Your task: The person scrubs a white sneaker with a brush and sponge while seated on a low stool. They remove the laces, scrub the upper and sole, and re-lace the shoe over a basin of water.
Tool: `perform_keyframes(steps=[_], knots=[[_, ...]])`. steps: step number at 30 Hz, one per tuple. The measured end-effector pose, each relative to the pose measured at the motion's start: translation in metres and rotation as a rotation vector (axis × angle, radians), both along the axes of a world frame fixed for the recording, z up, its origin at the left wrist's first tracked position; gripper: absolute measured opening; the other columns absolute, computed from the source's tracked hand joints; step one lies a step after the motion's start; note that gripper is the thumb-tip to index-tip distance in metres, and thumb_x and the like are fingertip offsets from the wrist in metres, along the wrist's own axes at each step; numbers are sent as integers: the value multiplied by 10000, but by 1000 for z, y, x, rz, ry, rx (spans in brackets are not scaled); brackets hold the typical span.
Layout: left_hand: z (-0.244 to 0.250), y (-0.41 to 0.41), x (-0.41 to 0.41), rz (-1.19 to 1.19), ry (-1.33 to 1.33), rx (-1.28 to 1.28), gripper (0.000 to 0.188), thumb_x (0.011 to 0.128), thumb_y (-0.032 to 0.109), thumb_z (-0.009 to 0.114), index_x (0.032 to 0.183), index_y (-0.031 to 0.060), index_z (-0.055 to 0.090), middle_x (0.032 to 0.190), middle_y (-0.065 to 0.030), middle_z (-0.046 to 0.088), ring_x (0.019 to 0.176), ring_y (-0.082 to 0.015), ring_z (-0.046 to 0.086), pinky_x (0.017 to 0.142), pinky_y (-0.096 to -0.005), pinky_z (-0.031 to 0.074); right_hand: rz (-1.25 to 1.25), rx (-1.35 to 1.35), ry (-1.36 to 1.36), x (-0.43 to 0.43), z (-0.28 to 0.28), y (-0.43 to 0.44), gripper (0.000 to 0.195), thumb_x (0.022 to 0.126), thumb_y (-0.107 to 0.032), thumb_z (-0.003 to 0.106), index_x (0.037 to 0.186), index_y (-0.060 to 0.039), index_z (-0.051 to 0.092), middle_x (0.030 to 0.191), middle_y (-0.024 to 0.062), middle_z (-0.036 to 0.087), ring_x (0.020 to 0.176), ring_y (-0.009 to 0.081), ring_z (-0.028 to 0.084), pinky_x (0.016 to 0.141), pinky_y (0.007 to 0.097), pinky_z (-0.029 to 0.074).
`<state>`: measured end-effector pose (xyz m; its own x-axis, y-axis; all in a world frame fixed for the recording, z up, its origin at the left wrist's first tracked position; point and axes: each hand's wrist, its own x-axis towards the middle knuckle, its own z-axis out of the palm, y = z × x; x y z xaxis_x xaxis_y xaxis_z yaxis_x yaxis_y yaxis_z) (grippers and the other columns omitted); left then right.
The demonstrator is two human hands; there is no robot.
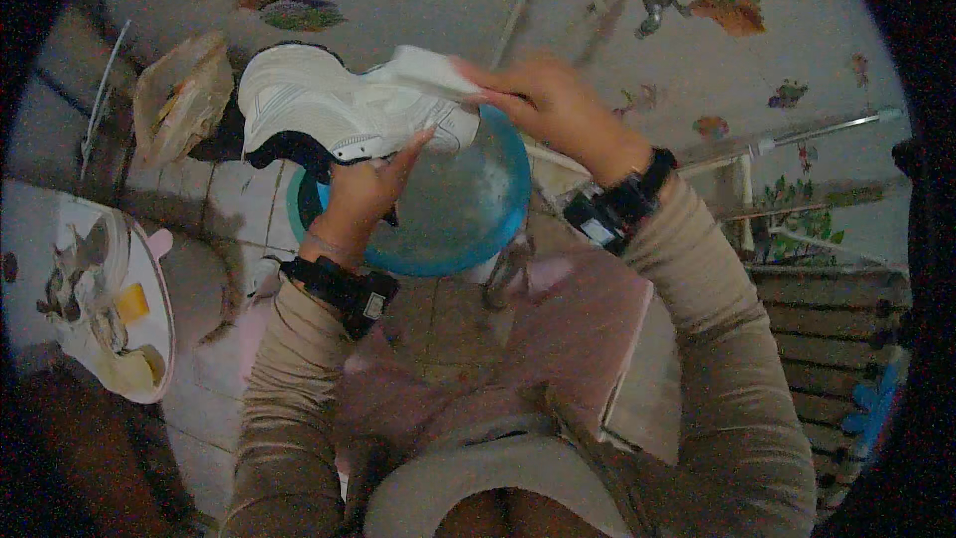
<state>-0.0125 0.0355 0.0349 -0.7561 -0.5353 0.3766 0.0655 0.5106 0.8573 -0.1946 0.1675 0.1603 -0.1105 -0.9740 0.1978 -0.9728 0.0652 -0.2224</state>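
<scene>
A white sneaker (321, 101) with a dark sole edge is held sideways over a round blue basin (519, 187). My left hand (370, 187) grips the sneaker from below, its thumb along the lower side. At the shoe's right end, my right hand (549, 101) pinches a white flat piece (422, 69) that lies against the upper. Whether this piece is a cloth or part of the shoe cannot be told. Cloudy greyish water (455, 202) seems to fill the basin. Something dark, partly hidden by my left hand, shows at the basin's left side.
To the left stands a white tray with a pink rim (170, 314), holding a yellow block (132, 302) and other items. A plastic bag (183, 101) leans near the wall. Metal taps (653, 4) stick out above. A slatted rack (836, 344) is on the right.
</scene>
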Motion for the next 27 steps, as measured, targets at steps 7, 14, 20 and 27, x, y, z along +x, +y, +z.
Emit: perform_keyframes(steps=[7, 14, 20, 27], knots=[[-1, 13, -8, -72, 73, 4, 299, 893, 274, 659, 1062, 29, 681, 1027, -127, 704, 944, -293, 665, 839, -377, 503, -98, -22, -47, 21, -10, -4, 334, 917, -277, 605, 1234, -180, 643, 908, 165, 674, 794, 343, 640, 702, 383, 500], [13, 12, -14, -37, 151, -147, 245, 903, 235, 631, 1046, 46, 694, 1031, -123, 704, 944, -281, 665, 848, -382, 501, -134, -78, -211, -7, -6, 51, 370, 930, -294, 588, 1287, -194, 604, 922, 170, 667, 783, 331, 622, 697, 360, 488], [-1, 13, -3, -66, -33, -140, 260, 924, 266, 583, 1080, 94, 701, 1053, -107, 700, 944, -297, 661, 842, -392, 505, -43, -65, 21, 30, -8, -2, 377, 930, -300, 586, 1289, -189, 607, 785, 161, 632, 696, 322, 583, 651, 373, 462], [-8, 11, -2, -97, -226, -600, 373, 929, 228, 522, 1301, 260, 529, 1248, -106, 601, 1101, -299, 587, 974, -448, 427, -148, -39, -51, 24, 0, 42, 352, 936, -335, 565, 1263, -220, 625, 821, 145, 648, 715, 318, 598, 644, 383, 468]])
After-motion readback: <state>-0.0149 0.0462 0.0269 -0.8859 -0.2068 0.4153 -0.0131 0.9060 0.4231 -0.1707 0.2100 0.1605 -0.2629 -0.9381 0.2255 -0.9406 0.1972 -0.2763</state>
